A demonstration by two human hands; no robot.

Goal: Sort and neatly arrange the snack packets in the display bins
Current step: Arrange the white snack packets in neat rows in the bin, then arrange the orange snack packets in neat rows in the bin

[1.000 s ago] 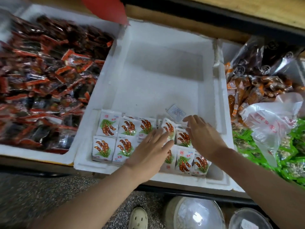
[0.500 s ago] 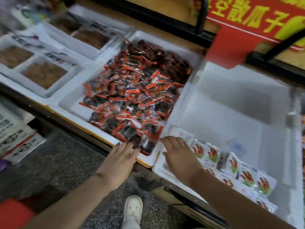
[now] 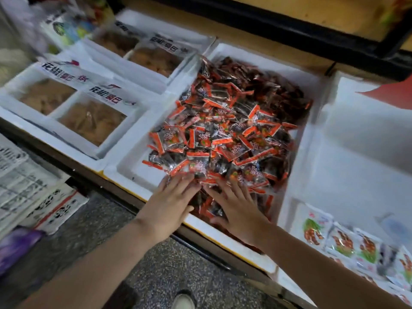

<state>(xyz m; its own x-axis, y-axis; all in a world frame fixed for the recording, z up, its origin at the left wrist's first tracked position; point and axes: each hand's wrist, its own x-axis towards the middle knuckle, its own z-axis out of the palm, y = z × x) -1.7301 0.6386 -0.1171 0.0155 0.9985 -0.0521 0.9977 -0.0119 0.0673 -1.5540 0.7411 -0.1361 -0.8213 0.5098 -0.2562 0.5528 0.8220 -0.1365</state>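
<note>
Red-and-black snack packets (image 3: 225,132) lay heaped in the middle white foam bin (image 3: 124,161). Left hand (image 3: 171,201) and right hand (image 3: 236,206) lay flat, fingers spread, on the pile's near edge, side by side. White packets (image 3: 341,239) sat in the right-hand bin (image 3: 356,152). Boxed brown snacks (image 3: 89,121) sat left.

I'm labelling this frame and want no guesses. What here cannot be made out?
Head view only:
1. Under the left hand and right hand: red-and-black packets, covered by the palms.
2. In the right bin: white packets, blurred and cut off by the right and bottom edges.
3. Print on the red-and-black packets: too small and blurred to read.
</note>
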